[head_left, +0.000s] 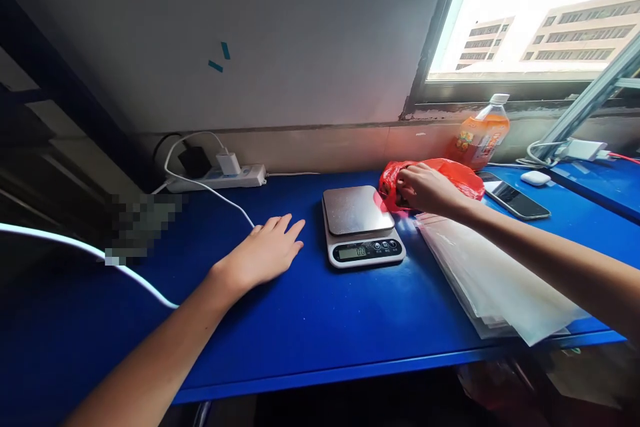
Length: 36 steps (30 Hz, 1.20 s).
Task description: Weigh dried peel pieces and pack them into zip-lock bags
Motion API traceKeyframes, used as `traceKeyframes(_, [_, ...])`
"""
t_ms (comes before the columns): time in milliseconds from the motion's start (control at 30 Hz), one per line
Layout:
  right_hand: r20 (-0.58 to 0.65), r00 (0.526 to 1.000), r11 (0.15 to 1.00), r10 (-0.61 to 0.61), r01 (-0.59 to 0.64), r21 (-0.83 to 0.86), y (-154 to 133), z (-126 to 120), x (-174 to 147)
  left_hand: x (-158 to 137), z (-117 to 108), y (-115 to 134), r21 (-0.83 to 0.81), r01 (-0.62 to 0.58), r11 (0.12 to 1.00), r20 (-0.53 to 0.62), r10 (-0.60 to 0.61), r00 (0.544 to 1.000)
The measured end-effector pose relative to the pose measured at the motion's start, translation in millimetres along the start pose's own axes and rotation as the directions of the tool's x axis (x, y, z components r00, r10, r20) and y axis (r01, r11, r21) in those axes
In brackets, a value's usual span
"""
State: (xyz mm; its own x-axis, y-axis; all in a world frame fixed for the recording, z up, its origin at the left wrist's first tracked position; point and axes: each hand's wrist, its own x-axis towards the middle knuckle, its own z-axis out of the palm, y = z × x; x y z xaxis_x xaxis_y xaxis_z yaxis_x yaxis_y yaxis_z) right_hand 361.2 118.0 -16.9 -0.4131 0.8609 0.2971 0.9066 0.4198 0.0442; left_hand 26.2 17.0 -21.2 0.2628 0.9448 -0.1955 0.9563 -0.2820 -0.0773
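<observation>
A digital kitchen scale with a bare steel plate and a small lit display stands in the middle of the blue table. Palm down on the tabletop to its left lies my left hand, fingers apart and holding nothing. My right hand reaches into the open side of a red plastic bag just behind and right of the scale. Its fingers are curled, and what they pinch inside the bag is hidden. Beneath my right forearm is a stack of clear plastic bags.
A bottle of orange drink stands behind the red bag. To the right lie a phone and a white earbud case. A power strip with chargers sits by the wall, its white cable running towards my left hand.
</observation>
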Motion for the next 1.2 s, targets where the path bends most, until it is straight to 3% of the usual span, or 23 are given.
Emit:
traceKeyframes(167, [-0.116,0.990,0.997,0.079,-0.076,0.025,-11.0,-34.1,-13.5,1.3,1.6,-0.9,-0.027,-0.020,0.999,-0.026,0.019,0.999])
traceKeyframes(367, [-0.207,0.975,0.997,0.080,-0.076,0.024,-31.0,-62.5,-52.2,2.3,4.0,-1.1,-0.052,-0.042,0.998,-0.079,0.037,0.996])
traceKeyframes(467, [-0.387,0.922,0.988,0.022,0.040,0.151,-57.5,-73.0,-75.8,1.9,-3.2,-4.3,-0.088,-0.084,0.993,-0.108,0.074,0.991])
traceKeyframes(567, [-0.547,0.837,0.880,-0.017,0.273,0.390,-98.1,-75.9,-101.1,-6.2,-21.1,-5.6,-0.152,-0.203,0.967,-0.176,0.175,0.969])
traceKeyframes(633, [-0.579,0.812,0.799,-0.080,0.400,0.450,-123.8,-70.3,-111.6,-16.6,-33.4,-1.3,-0.268,-0.349,0.898,-0.354,0.245,0.903])
traceKeyframes(733, [-0.592,0.794,0.719,-0.135,0.490,0.493,-147.4,-51.6,-109.5,-31.6,-40.8,13.9,-0.392,-0.674,0.627,-0.679,0.297,0.671])
traceKeyframes(767, [-0.591,0.798,0.695,-0.114,0.489,0.527,-150.9,-44.0,-105.3,-34.4,-39.5,20.0,-0.374,-0.742,0.557,-0.721,0.328,0.610])
traceKeyframes(833, [-0.581,0.813,0.645,-0.040,0.466,0.606,-153.3,-29.6,-96.6,-35.6,-33.1,31.0,-0.323,-0.785,0.530,-0.709,0.414,0.571])
traceKeyframes(1000, [-0.566,0.824,0.605,0.033,0.435,0.667,-150.3,-10.4,-91.9,-26.4,-16.3,40.9,-0.360,-0.720,0.593,-0.613,0.432,0.662])
traceKeyframes(1200, [-0.571,0.820,0.610,0.032,0.437,0.661,-151.2,-14.1,-97.4,-27.8,-16.3,43.0,-0.658,-0.518,0.546,-0.405,0.324,0.855])
